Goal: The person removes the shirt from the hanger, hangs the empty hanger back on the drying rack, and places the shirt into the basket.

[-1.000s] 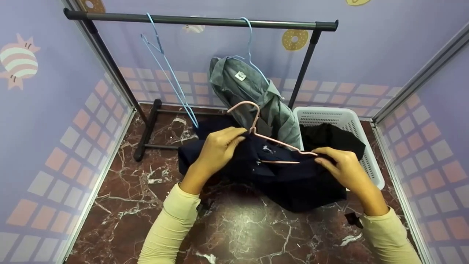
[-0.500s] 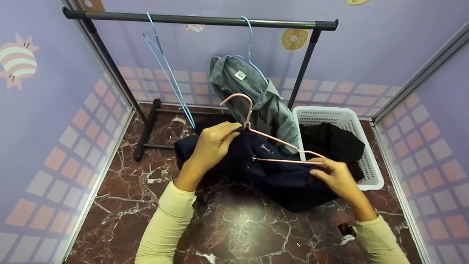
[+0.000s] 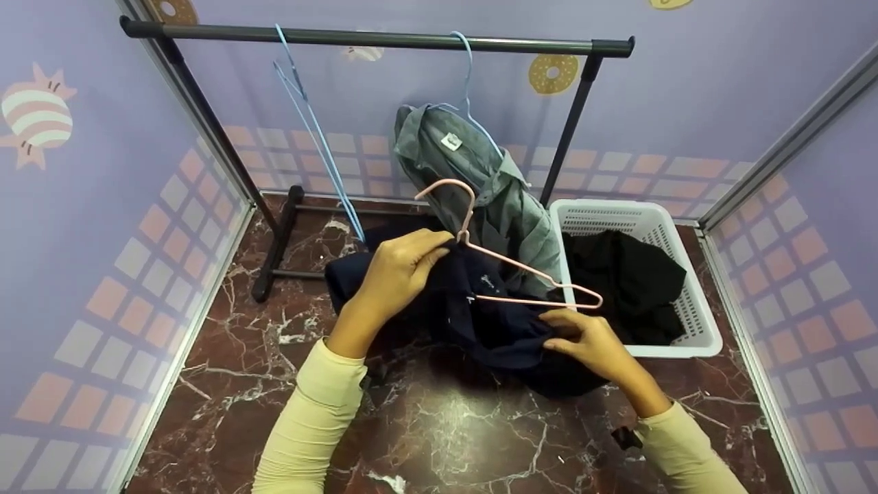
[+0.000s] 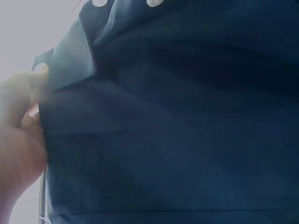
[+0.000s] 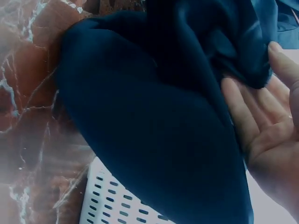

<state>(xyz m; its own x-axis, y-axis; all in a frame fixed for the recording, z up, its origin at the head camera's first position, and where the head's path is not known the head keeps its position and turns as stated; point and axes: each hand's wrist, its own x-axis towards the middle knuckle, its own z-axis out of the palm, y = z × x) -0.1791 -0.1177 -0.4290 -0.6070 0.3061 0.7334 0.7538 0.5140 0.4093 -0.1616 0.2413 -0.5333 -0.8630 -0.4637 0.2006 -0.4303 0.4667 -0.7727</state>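
A pink clothes hanger (image 3: pixel 511 261) slants across the middle of the head view, hook up and to the left. Its right end sticks out bare above the dark navy shirt (image 3: pixel 507 343); its left part is hidden in the cloth. My left hand (image 3: pixel 405 267) pinches the shirt's collar right beside the hook's base. In the left wrist view, that thumb presses on a collar corner (image 4: pixel 70 60). Below the hanger's bare end, my right hand (image 3: pixel 583 339) grips the shirt's right side. The right wrist view has the cloth (image 5: pixel 149 121) hanging in folds from those fingers.
A black clothes rack (image 3: pixel 384 39) stands behind, bearing a bare blue hanger (image 3: pixel 322 137) and a grey-green shirt (image 3: pixel 466 165) on another blue hanger. At the right, a white plastic basket (image 3: pixel 699 322) holds black cloth (image 3: pixel 624 267). Patterned walls enclose the marbled floor (image 3: pixel 453 439).
My right hand has moved left and down, drawing the shirt's side off the hanger's right end, which is now bare. The left hand has shifted slightly left, still pinching the collar.
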